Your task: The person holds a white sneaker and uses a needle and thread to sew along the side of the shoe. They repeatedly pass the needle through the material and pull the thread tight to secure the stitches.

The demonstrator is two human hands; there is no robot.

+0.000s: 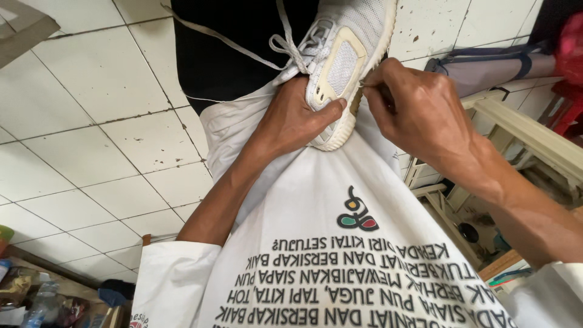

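Sneaker (340, 67), white mesh, sits clamped on my lap in my left hand (294, 118), thumb across its sole edge, while just right of that thumb my right hand (419, 115) pinches a thin needle-like tool (364, 84); I judge short, steady strokes best.

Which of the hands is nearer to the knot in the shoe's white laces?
Left. The left hand grips the white shoe from the side, just below the lace knot. The right hand works at the sole edge on the far side of the shoe from the knot.
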